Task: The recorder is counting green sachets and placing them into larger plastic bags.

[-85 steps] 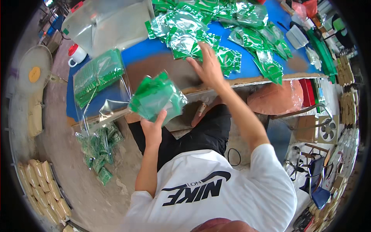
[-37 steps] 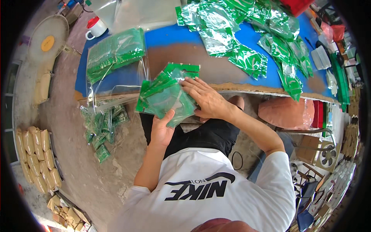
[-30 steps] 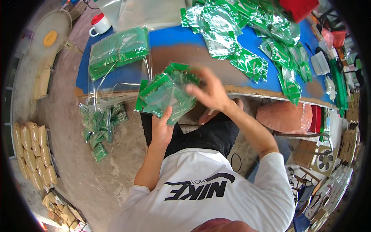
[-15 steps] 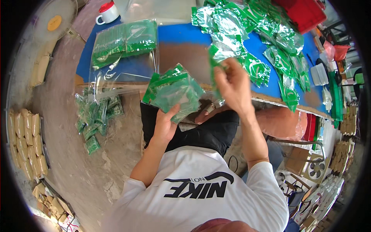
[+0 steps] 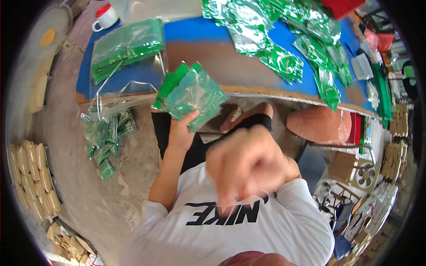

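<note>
I sit at a blue table (image 5: 186, 27), its top worn to brown in front of me, its front edge raw and tan. Beneath is a grey concrete floor (image 5: 133, 181) with green packets (image 5: 106, 137) heaped at my left; tan sacks (image 5: 33, 173) are stacked farther off, near a big round fan (image 5: 47, 39).

My left hand (image 5: 182, 135) pinches a fanned sheaf (image 5: 193, 95) of flat, glossy clear-and-green bags, thumb on top, just off the table's front edge. My right hand (image 5: 244, 164) is raised before my chest, fingers curled; it is too blurred to tell whether it holds anything.

More slick bags (image 5: 248, 29) sprawl across the table. A neat stack (image 5: 128, 46) lies in a clear sleeve, near a white cup (image 5: 106, 18) with a red top. Bold black lettering marks my white shirt (image 5: 284, 230).
</note>
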{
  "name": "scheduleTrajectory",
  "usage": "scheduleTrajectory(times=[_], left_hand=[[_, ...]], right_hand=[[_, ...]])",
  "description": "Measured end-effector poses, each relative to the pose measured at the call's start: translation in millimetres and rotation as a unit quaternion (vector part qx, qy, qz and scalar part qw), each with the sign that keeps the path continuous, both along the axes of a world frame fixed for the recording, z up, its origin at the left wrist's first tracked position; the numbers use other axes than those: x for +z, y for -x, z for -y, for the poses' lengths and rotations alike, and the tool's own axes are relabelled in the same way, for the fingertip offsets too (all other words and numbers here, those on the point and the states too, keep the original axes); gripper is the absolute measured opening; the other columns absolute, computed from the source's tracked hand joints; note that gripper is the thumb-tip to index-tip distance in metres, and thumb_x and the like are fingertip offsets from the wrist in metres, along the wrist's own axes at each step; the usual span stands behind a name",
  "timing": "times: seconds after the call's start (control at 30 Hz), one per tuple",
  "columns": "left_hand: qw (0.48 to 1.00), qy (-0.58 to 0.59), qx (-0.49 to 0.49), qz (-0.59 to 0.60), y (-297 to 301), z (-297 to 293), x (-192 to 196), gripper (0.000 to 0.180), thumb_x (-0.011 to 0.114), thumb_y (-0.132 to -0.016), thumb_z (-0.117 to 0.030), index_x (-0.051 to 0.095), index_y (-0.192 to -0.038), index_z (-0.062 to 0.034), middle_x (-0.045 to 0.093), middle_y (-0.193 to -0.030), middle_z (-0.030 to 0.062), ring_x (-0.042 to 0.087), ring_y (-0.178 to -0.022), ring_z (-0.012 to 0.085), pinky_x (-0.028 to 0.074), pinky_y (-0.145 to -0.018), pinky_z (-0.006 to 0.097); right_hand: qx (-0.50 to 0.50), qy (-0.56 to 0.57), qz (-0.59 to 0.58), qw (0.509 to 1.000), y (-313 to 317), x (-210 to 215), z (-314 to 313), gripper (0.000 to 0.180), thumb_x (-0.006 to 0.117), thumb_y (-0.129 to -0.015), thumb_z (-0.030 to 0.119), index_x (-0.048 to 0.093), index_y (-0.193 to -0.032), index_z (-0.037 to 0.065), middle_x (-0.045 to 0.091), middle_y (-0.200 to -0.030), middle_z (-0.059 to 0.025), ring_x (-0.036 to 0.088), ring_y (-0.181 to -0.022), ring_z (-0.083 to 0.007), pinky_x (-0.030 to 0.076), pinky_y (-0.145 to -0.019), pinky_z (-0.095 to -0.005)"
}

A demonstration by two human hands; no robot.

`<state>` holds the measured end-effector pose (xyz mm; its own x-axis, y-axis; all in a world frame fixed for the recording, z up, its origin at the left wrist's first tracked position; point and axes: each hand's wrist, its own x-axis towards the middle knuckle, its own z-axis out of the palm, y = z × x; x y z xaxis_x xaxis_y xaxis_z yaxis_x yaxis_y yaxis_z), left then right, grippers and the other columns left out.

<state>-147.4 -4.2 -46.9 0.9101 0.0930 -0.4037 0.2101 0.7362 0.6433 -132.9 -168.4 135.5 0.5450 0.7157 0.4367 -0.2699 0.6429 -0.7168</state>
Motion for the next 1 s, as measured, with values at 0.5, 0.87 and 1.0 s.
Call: scheduleTrajectory(times=[0.5,0.87,1.0], left_hand=[[0.993,0.114,-0.024,0.025,-7,-11,-5,0.052,0.066,-0.089,-0.002,0.048,-0.138,-0.0016,0.057,-0.135,0.0124,0.054,-0.127,0.0289,0.043,-0.109,0.045],[0.998,0.021,-0.056,0.031,-5,-16,9,0.061,0.068,-0.084,0.006,0.047,-0.140,-0.0031,0.057,-0.135,0.0095,0.055,-0.124,0.0267,0.044,-0.108,0.044],[0.998,-0.001,-0.028,0.058,-8,-28,14,0.058,0.067,-0.085,0.005,0.047,-0.140,-0.0021,0.057,-0.134,0.0105,0.056,-0.124,0.0270,0.044,-0.108,0.044]], right_hand=[[0.176,-0.367,-0.187,0.894,42,12,-30,0.031,0.078,-0.086,0.017,0.060,-0.094,-0.008,0.055,-0.083,-0.0083,0.050,-0.062,-0.0086,0.038,-0.051,-0.0196],[-0.632,0.496,0.410,0.431,-170,-111,30,0.056,0.057,-0.096,0.048,0.056,-0.131,0.004,0.057,-0.127,-0.0283,0.050,-0.121,-0.0509,0.040,-0.098,-0.0616],[-0.506,0.546,0.545,0.385,-156,-161,39,0.052,0.055,-0.097,0.044,0.055,-0.128,0.002,0.052,-0.135,-0.0266,0.043,-0.130,-0.0493,0.035,-0.109,-0.0577]])
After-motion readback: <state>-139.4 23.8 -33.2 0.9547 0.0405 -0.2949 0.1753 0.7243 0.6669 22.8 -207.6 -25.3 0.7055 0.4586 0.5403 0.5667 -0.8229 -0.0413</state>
